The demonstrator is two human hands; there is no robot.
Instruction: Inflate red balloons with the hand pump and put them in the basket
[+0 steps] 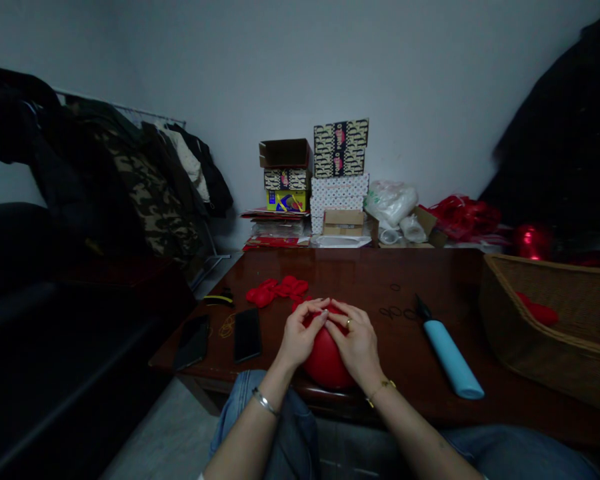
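Observation:
A round, inflated red balloon (327, 365) rests at the front edge of the dark wooden table, between my two hands. My left hand (303, 331) has its fingers closed at the top of the balloon, thumb pressed inward. From the other side my right hand (355, 335), with a ring on one finger, meets it there, and the fingertips of both come together. The balloon's neck is hidden behind the fingers. Just beyond the hands lies a cluster of red balloons (279, 290).
Two dark phones (247, 335) and yellow rubber bands (227, 326) lie to the left. At right are black bands (391, 311), a light-blue hand pump (453, 358) and a wicker basket (555, 347) holding red balloons. Stacked boxes (340, 193) stand against the wall.

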